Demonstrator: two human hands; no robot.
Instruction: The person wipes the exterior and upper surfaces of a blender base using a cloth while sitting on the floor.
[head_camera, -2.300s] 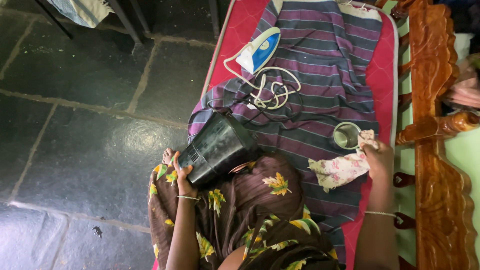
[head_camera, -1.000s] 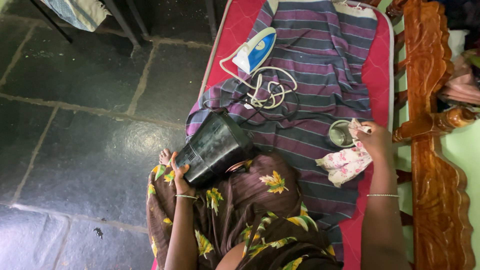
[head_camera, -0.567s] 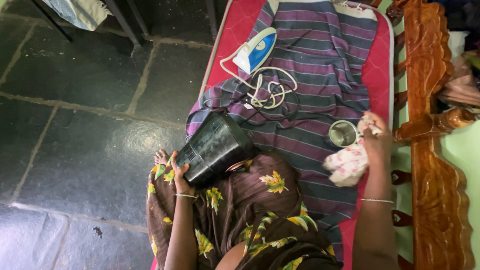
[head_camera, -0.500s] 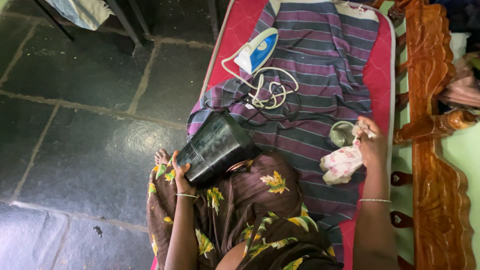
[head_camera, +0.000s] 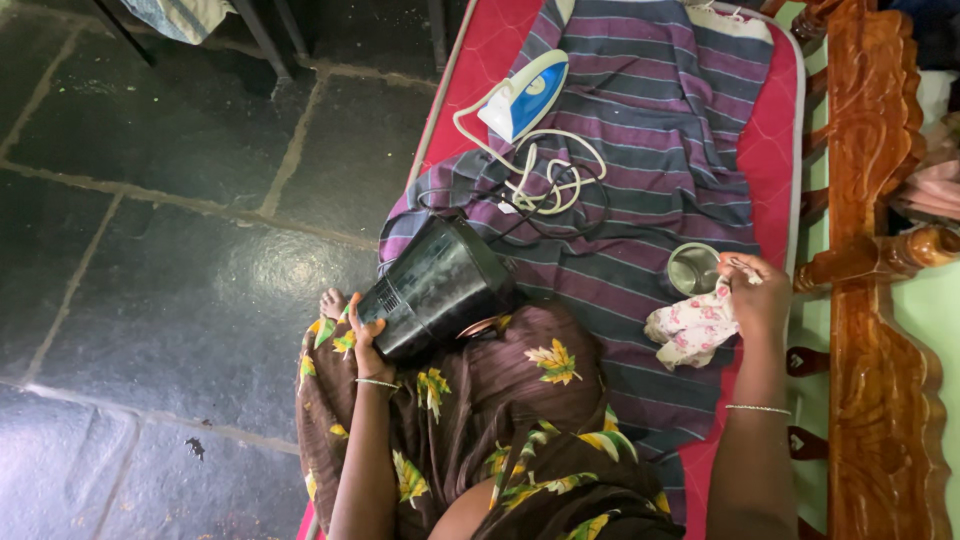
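A black cone-shaped appliance (head_camera: 438, 288) lies tilted on my lap, and my left hand (head_camera: 363, 343) grips its wide lower end. My right hand (head_camera: 758, 296) is closed on a white floral cloth (head_camera: 691, 327), bunched just beside a small steel cup (head_camera: 692, 268) that stands on the striped purple sheet (head_camera: 640, 150). The hand's fingertips sit at the cup's right rim. A black cord runs from the appliance across the sheet.
A blue and white iron (head_camera: 522, 97) with its coiled white cord (head_camera: 545, 178) rests on the sheet further up. The red mattress (head_camera: 770, 130) lies between a dark stone floor (head_camera: 170, 240) and a carved wooden frame (head_camera: 875, 200). My brown leaf-print garment (head_camera: 510, 420) covers my legs.
My right hand bunched the floral cloth up, lifted it by the cup, then lowered it again beside the cup. My left hand and the black appliance stayed put.
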